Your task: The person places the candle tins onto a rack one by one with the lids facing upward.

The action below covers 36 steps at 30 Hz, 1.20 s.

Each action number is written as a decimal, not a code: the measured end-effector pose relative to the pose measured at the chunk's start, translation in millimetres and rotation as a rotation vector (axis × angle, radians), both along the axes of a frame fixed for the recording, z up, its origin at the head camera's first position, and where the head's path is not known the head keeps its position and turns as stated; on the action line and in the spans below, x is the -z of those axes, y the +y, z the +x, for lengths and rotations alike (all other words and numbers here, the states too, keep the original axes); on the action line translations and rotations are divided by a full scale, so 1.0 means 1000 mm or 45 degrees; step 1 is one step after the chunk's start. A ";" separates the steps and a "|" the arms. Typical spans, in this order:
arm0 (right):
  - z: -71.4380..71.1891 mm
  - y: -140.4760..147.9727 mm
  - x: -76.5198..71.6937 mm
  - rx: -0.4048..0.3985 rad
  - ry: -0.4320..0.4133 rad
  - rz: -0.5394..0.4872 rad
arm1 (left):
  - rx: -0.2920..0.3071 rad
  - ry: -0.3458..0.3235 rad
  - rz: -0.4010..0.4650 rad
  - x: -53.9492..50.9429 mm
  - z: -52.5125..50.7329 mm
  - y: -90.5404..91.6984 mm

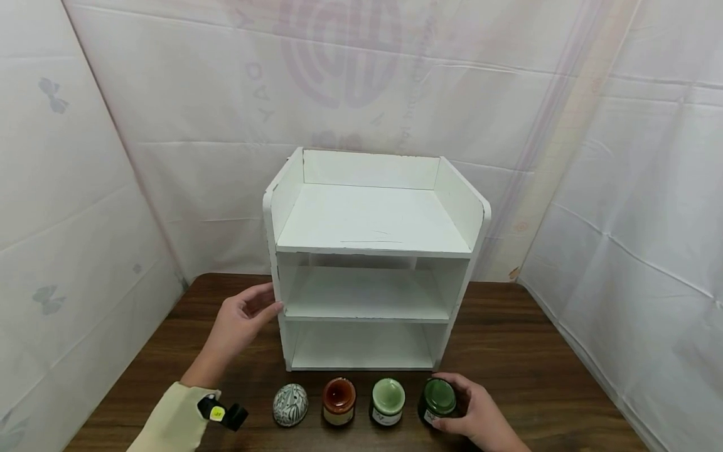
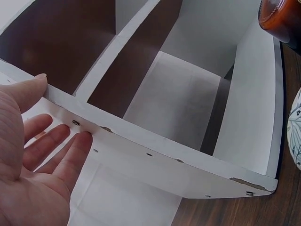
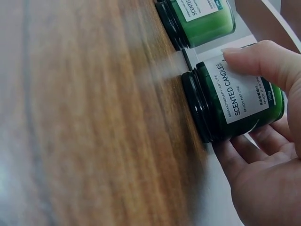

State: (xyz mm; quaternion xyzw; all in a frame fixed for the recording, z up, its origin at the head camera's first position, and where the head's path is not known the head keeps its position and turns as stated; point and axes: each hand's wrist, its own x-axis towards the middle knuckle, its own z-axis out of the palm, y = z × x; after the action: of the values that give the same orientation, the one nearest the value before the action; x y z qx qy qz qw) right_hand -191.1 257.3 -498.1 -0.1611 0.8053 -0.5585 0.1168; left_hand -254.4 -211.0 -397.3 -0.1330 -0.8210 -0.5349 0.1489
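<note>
My right hand (image 1: 473, 408) holds a dark green scented candle jar (image 1: 439, 397) at the right end of a row on the table. In the right wrist view, the thumb lies over the white label of this candle (image 3: 242, 96) and the fingers reach round its other side. My left hand (image 1: 240, 320) touches the left side of a white shelf unit (image 1: 373, 216). The left wrist view shows its thumb on the front edge of the side panel (image 2: 141, 129), with relaxed fingertips against the outer face.
Left of the held candle stand a light green candle (image 1: 388, 402) and a reddish-brown candle jar (image 1: 339, 402). A rounded white piece with a dark leaf pattern (image 1: 290, 405) sits at the row's left end. White sheets (image 1: 198, 125) hang around the dark wooden table (image 1: 519, 351).
</note>
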 end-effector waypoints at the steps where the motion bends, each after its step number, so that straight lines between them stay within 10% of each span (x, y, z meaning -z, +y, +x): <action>1: 0.000 0.000 0.000 0.005 -0.003 -0.002 | -0.002 -0.001 -0.004 0.000 0.000 0.000; 36: 0.005 -0.006 -0.010 0.089 -0.014 0.042 | 0.020 0.031 -0.035 0.000 -0.001 -0.001</action>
State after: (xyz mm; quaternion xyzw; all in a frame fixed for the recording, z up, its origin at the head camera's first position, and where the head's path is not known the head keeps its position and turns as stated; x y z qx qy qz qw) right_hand -185.7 251.2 -487.9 -0.1278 0.8189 -0.5497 0.1043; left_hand -255.5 -212.2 -397.4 -0.1480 -0.8254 -0.5230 0.1527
